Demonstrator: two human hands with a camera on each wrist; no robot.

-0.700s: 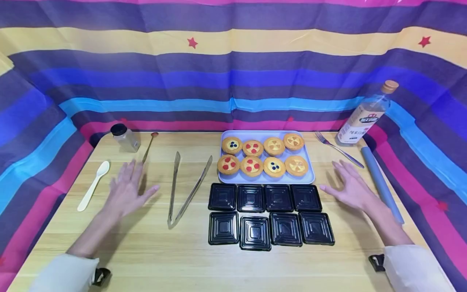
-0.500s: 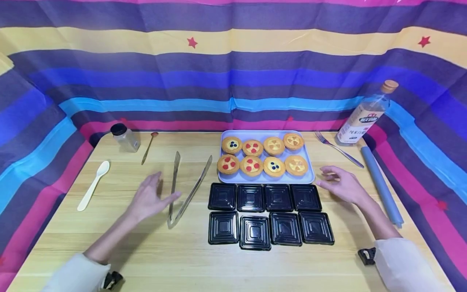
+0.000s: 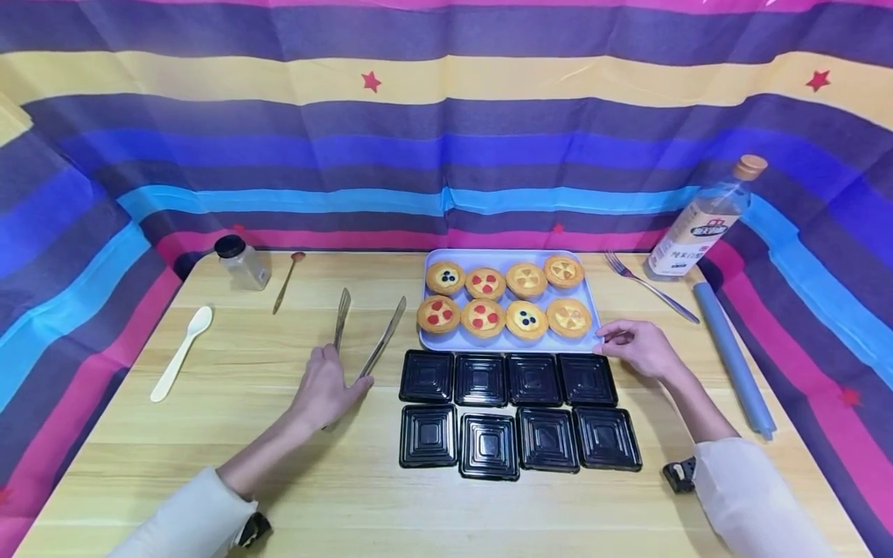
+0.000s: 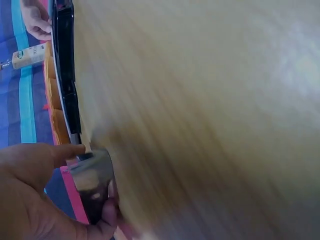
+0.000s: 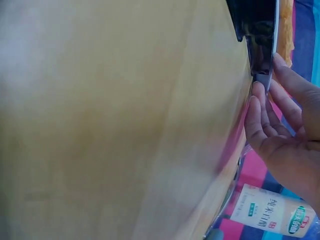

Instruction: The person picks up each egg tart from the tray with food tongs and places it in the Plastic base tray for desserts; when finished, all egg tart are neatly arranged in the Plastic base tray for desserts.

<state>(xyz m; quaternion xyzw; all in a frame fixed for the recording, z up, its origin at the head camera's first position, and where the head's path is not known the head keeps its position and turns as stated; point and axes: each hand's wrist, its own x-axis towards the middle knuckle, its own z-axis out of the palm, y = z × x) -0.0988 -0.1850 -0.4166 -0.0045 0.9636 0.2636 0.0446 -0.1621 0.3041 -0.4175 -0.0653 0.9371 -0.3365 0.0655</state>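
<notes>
My left hand [image 3: 324, 391] is around the metal tongs [image 3: 380, 342], thumb on one arm and fingers curled over the other. In the left wrist view the shiny tongs [image 4: 92, 180] lie between thumb and fingers. The tips spread apart, pointing away from me. My right hand [image 3: 638, 347] pinches the front right corner of a pale lilac tray [image 3: 456, 343]. In the right wrist view its thumb [image 5: 286, 70] lies at the tray's edge. Two rows of tarts [image 3: 526, 318] sit in the tray, topped with red, dark blue or pale yellow pieces.
Several black square plastic trays [image 3: 488, 443] lie in two rows before the lilac tray. A white spoon [image 3: 177, 358], a jar [image 3: 244, 265] and a small long-handled spoon [image 3: 284, 287] lie left. To the right are a fork [image 3: 652, 288], a bottle [image 3: 694, 229] and a grey-blue roll [image 3: 732, 358].
My left hand has moved right from beside the small spoon and closed around the tongs. My right hand has moved left and taken the corner of the lilac tray.
</notes>
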